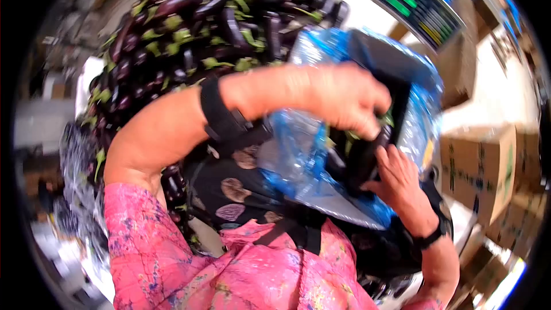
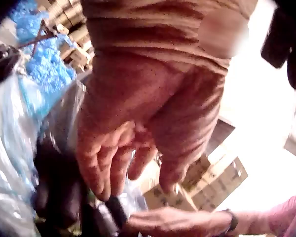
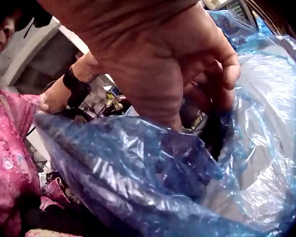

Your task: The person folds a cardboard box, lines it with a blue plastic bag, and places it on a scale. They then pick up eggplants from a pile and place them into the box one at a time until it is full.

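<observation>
My right hand [image 1: 399, 178] reaches into a box lined with a blue plastic bag [image 1: 298, 138] and holds a dark eggplant [image 1: 364, 158], thumb on the near side and fingers further up. Blurred in the head view, my left hand [image 1: 353, 100] hangs over the same box, fingertips close to the eggplant's stem end. In the left wrist view its thumb stands apart from loosely bent fingers [image 2: 119, 165], with nothing between them. More eggplants [image 2: 64, 197] lie inside the liner. In the right wrist view, the bag's edge hides the right fingertips.
A large heap of eggplants [image 1: 189, 34] with green caps lies left of the box. Beyond the box stands a scale display [image 1: 416, 8] with green digits. Cardboard cartons [image 1: 479, 166] are stacked at the right. Clear plastic wrap [image 1: 80, 178] hangs along the heap's left side.
</observation>
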`<state>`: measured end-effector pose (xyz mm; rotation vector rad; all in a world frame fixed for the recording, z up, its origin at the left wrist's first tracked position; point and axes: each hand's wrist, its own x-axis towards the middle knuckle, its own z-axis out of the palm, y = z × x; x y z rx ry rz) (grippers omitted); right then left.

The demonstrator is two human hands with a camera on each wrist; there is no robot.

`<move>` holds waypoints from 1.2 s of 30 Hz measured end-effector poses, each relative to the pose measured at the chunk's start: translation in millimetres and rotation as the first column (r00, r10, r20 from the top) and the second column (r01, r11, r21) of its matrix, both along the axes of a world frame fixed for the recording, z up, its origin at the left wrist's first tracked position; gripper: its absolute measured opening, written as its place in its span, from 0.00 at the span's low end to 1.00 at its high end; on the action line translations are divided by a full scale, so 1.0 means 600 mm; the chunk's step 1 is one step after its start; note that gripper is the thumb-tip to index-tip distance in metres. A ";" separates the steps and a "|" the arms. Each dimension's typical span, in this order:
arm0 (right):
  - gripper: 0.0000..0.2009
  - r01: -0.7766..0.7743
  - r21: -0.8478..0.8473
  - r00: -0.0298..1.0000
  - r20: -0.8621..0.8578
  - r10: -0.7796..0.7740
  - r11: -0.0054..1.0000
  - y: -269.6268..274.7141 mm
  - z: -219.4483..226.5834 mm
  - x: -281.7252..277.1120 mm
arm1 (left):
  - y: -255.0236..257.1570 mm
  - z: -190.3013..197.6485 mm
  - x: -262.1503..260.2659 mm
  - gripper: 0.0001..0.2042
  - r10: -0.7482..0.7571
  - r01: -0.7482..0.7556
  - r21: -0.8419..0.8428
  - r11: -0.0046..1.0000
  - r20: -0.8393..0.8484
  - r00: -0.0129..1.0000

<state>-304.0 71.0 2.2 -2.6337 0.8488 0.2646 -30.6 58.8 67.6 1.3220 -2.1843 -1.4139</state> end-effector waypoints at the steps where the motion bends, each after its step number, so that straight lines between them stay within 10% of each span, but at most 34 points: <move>1: 0.33 -0.002 0.015 0.999 -0.054 0.003 1.000 0.001 0.005 0.008 | 0.002 0.036 0.062 0.20 0.134 -0.141 -0.111 0.984 -0.072 0.988; 4: 0.25 -0.029 0.160 0.998 -0.046 0.036 0.987 0.001 0.014 0.018 | 0.066 0.115 0.231 0.23 0.579 -0.581 -0.152 0.800 -0.058 0.813; 8: 0.29 -0.092 0.712 0.993 0.113 0.017 0.696 0.006 0.076 0.072 | 0.254 0.003 0.409 0.27 0.891 -0.898 -0.051 0.438 -0.106 0.441; 12: 0.22 -0.410 0.319 0.911 0.103 0.398 0.855 0.083 0.057 0.088 | 0.460 -0.238 0.433 0.18 0.995 -0.981 0.181 0.063 0.062 0.075; 17: 0.14 -0.392 0.313 0.901 -0.061 0.430 0.865 0.085 0.061 0.108 | 0.531 -0.367 0.351 0.13 0.967 -0.994 -0.106 0.009 0.256 -0.018; 20: 0.14 -0.390 0.329 0.890 -0.104 0.443 0.860 0.085 0.074 0.120 | 0.485 -0.379 0.362 0.14 0.959 -0.892 -0.390 0.227 0.250 0.135; 25: 0.13 -0.398 0.353 0.886 -0.092 0.455 0.847 0.084 0.070 0.120 | 0.356 -0.472 0.432 0.13 0.936 -0.472 -0.834 0.285 0.136 0.325; 27: 0.11 -0.384 0.302 0.910 -0.038 0.414 0.872 0.092 0.064 0.112 | 0.309 -0.513 0.477 0.07 0.952 -0.653 -0.693 0.306 0.240 0.192; 30: 0.17 -0.306 0.377 0.937 -0.041 0.346 0.874 0.090 0.065 0.107 | 0.295 -0.548 0.527 0.08 0.888 -0.397 -0.794 0.459 0.418 0.191; 32: 0.24 -0.260 0.448 0.952 -0.028 0.304 0.855 0.080 0.061 0.096 | 0.288 -0.552 0.530 0.06 0.760 -0.193 -0.753 0.628 0.648 -0.056; 36: 0.31 -0.225 0.561 0.959 -0.018 0.283 0.796 0.064 0.055 0.086 | 0.271 -0.523 0.519 0.06 0.641 -0.208 -0.642 0.738 0.763 -0.079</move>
